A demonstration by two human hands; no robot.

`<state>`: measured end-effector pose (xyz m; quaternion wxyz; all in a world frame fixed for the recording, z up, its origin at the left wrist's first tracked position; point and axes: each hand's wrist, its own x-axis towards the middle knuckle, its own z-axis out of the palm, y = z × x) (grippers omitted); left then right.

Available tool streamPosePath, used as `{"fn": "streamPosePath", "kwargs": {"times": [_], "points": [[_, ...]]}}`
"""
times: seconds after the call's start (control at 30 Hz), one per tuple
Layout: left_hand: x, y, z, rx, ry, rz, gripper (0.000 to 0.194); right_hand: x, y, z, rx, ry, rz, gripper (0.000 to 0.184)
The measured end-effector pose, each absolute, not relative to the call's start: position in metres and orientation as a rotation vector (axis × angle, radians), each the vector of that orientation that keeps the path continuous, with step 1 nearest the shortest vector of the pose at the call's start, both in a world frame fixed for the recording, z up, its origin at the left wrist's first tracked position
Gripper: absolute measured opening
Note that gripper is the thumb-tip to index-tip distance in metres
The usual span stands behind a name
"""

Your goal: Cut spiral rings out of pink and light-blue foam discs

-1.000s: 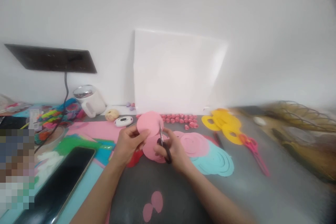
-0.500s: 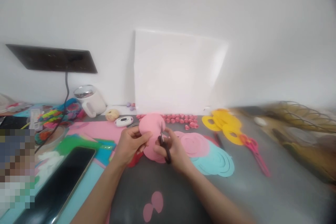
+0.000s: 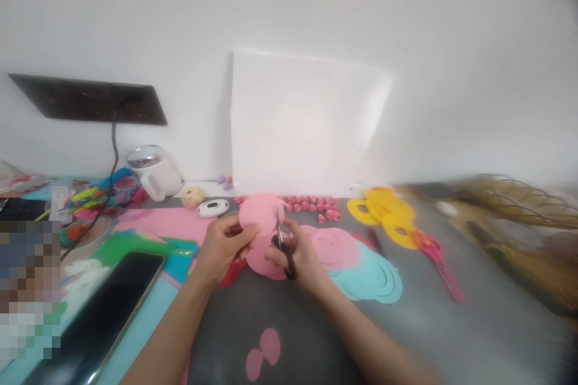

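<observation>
Between thumb and fingers, my left hand (image 3: 227, 245) pinches a round pink paper piece (image 3: 258, 210) by its lower left edge. A small pair of dark-handled scissors (image 3: 284, 249) is gripped in my right hand (image 3: 300, 254), its blades pointing up against the right side of the pink circle. How far the blades are apart is hard to make out. Behind and below my hands lie more pink paper circles (image 3: 262, 261) on the dark grey table. Two small joined pink ovals (image 3: 270, 346) rest nearer to me.
Pink cut rings (image 3: 329, 248), blue rings (image 3: 383, 286), yellow rings (image 3: 404, 234) and pink scissors (image 3: 436, 258) lie to the right. Small rolled pink roses (image 3: 311, 201) line the back. At left are a phone (image 3: 103, 307), colored sheets (image 3: 135, 249) and a white mug (image 3: 160, 177).
The scissors have shifted very slightly against the pink circle. Both hands stay in nearly the same place, and the objects on the table have not moved.
</observation>
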<state>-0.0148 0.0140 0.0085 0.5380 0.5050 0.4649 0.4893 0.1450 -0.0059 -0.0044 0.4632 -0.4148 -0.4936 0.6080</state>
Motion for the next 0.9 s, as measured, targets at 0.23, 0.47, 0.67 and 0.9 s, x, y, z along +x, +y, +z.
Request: {"fn": "streamPosePath", "kwargs": {"times": [0.23,0.47,0.67,0.9], "points": [[-0.0122,0.0127,0.0124,1.175,1.108,1.181,0.023,0.1457,-0.0069,-0.0032,-1.097,-1.226,1.469,0.059],[-0.0110,0.0117,0.0140,1.124,1.058,1.188,0.020,0.1449,-0.0084,-0.0036,-1.143,-1.230,1.490,0.063],[-0.0134,0.0134,0.0086,1.206,1.112,1.148,0.026,0.1445,-0.0069,-0.0046,-1.048,-1.203,1.463,0.057],[-0.0126,0.0120,0.0089,1.204,1.114,1.133,0.027,0.1469,-0.0045,-0.0023,-0.962,-1.210,1.462,0.055]]}}
